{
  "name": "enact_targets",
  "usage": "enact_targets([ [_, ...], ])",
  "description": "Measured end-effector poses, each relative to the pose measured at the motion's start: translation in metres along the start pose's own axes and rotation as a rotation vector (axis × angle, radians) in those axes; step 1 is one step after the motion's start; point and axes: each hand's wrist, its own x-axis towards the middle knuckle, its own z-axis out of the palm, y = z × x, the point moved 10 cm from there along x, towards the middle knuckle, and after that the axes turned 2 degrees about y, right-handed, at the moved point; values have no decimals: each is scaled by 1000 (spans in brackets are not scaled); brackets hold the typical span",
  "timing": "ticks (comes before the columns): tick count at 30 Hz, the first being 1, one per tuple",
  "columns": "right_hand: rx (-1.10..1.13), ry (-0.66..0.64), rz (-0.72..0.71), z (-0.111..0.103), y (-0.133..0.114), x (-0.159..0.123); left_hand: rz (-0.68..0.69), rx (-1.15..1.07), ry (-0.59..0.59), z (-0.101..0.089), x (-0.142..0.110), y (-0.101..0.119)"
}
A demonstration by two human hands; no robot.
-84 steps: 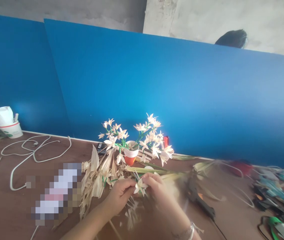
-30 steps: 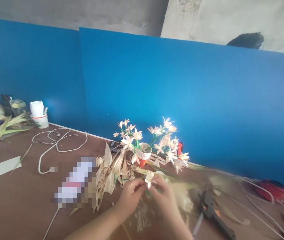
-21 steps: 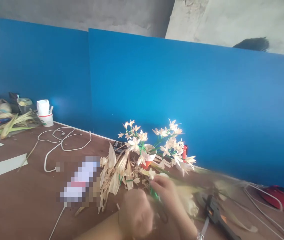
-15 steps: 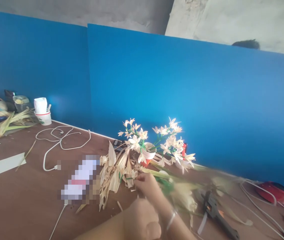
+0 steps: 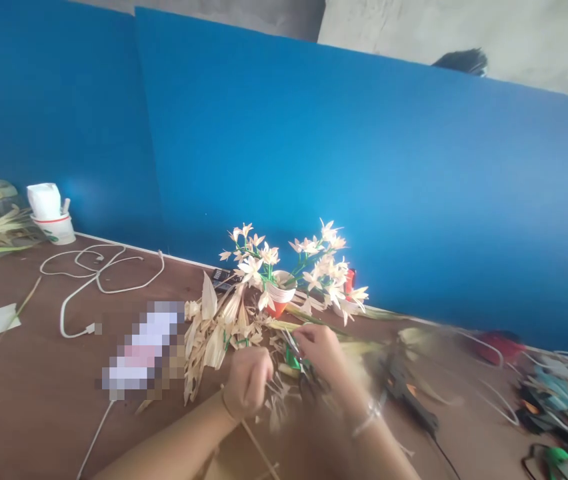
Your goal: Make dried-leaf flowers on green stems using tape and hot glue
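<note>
My left hand (image 5: 250, 383) is closed in a loose fist above the table, left of the scissors; what it holds, if anything, is hidden. My right hand (image 5: 320, 348) has its fingers closed at the blades of a pair of scissors (image 5: 295, 352), which point up and to the left. The dark handles are blurred below the palm. Just beyond the hands stands a paper cup (image 5: 281, 293) with pale husk flowers (image 5: 250, 269) on green stems. More pale flowers (image 5: 331, 283) spread to its right. Dried corn husks (image 5: 215, 348) lie beyond my left hand.
A glue gun (image 5: 411, 400) lies right of my right forearm. At the left are a phone (image 5: 141, 347), a white cable (image 5: 71, 297) and a white cup (image 5: 57, 229). A blue partition (image 5: 364, 167) closes off the back. Tangled items (image 5: 564, 400) lie far right.
My left hand has moved left and up, away from my right wrist. My right hand has shifted right to the scissors, which now show beside its fingers. The view has turned slightly right.
</note>
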Motion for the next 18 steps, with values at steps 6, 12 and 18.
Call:
enact_targets([
  [6, -168, 64, -11, -13, 3, -9, -369, 39, 244, -31, 2, -52],
  [12, -343, 72, -207, 36, -53, 8, -425, 67, 273, -41, 3, -59],
  [18, -328, 31, -161, 62, -59, 33, -437, 45, 264, -39, 0, -65],
])
